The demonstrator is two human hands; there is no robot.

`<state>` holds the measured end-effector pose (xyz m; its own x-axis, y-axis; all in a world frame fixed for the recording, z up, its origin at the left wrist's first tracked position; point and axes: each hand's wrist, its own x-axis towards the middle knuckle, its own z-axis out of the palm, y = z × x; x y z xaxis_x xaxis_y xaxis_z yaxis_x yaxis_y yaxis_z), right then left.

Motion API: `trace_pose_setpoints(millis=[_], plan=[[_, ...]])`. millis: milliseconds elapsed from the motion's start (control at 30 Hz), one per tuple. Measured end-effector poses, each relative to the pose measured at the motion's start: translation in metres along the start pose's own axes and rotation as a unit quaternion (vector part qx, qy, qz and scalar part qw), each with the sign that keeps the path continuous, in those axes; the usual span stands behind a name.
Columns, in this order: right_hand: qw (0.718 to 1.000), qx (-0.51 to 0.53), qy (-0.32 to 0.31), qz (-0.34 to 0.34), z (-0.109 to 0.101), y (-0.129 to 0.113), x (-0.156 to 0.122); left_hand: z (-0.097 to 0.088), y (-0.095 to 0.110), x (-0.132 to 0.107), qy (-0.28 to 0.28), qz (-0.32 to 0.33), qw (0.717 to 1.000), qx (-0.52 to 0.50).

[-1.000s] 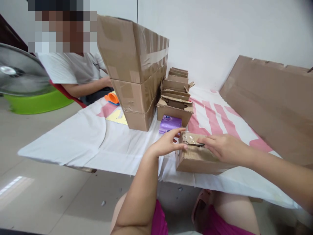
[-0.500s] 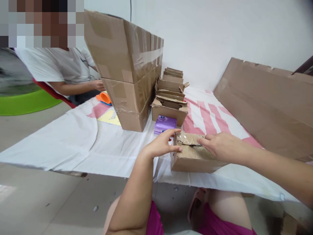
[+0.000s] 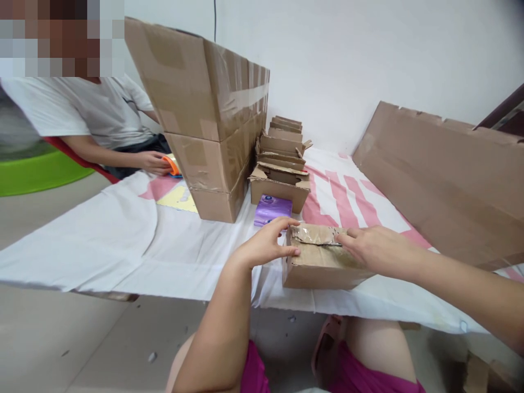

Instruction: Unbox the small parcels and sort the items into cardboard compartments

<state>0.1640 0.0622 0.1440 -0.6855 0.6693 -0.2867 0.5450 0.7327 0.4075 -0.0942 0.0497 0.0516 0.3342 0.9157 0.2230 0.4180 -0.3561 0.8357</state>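
Observation:
A small cardboard box (image 3: 327, 275) lies near the front edge of the cloth-covered table. Its top has a raised, torn flap (image 3: 313, 234) with shiny clear tape on it. My left hand (image 3: 270, 243) grips the box's left end, thumb on the near side of the top and fingers at the far side. At the flap's right end, my right hand (image 3: 366, 245) has its fingers curled onto the cardboard; its fingertips are partly hidden. Just behind the box sits a purple plastic-wrapped pack (image 3: 273, 210).
Taped cartons (image 3: 213, 164) stand stacked left of centre. Behind the purple pack runs a row of open boxes (image 3: 280, 188). A large cardboard sheet (image 3: 442, 180) leans at the right. Across the table, a person (image 3: 110, 117) handles an orange ring-shaped item (image 3: 171, 165).
The view has shifted slightly. My hands keep nearly the same hold on the box, the right fingers moving a little along the flap. The other person's hand has reached the orange item.

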Motion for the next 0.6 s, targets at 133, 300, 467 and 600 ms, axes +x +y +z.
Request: trace_pose_setpoints(millis=[133, 300, 467, 600], plan=[[1.000, 0.022, 0.012, -0.004, 0.0020, 0.0012, 0.0013, -0.0010, 0.0016, -0.0004, -0.017, 0.028, 0.999, 0.006], [0.999, 0.050, 0.001, 0.005, 0.0042, 0.0074, -0.0043, -0.0012, 0.0017, -0.0002, -0.032, 0.016, 0.999, 0.001], [0.999, 0.035, 0.005, -0.001, 0.0069, 0.0074, -0.0058, -0.0011, 0.0007, -0.0001, -0.029, 0.011, 1.000, 0.005], [1.000, 0.019, 0.003, 0.001, 0.0091, 0.0086, -0.0061, -0.0014, -0.0002, 0.0001, -0.033, 0.012, 0.999, 0.010]])
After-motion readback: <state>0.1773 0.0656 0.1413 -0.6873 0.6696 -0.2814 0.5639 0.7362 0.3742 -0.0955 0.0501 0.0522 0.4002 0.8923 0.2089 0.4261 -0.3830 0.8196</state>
